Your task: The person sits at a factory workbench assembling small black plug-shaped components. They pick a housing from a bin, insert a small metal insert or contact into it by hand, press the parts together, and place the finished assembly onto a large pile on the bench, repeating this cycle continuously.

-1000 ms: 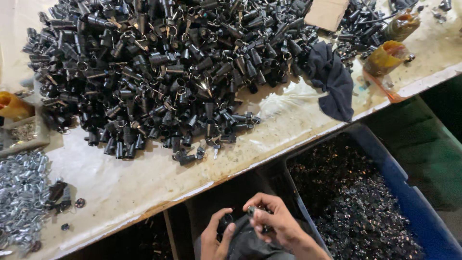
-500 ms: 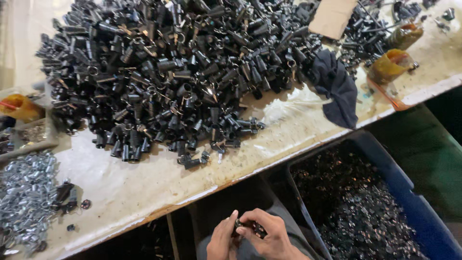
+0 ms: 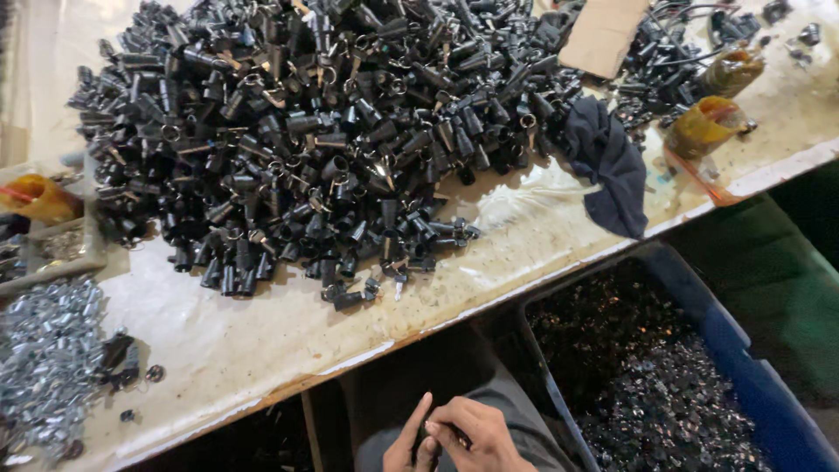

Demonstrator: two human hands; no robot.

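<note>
Both of my hands are low at the bottom edge of the head view, below the table's front edge and over my lap. My left hand (image 3: 409, 446) and my right hand (image 3: 476, 433) are pressed together around a small black part (image 3: 434, 434), mostly hidden by the fingers. A large heap of black tubular parts (image 3: 323, 131) lies on the stained tabletop (image 3: 262, 341) well above my hands.
A blue bin (image 3: 743, 367) full of dark small pieces stands at the right under the table. A pile of shiny metal pieces (image 3: 39, 367) lies at the left. A dark cloth (image 3: 612, 166), a cardboard piece (image 3: 603, 35) and yellowish bottles (image 3: 703, 127) sit at the far right.
My hands have sunk toward the bottom edge of the view, staying together on the small black part. The camera has shifted so the table sits lower and further right in the view.
</note>
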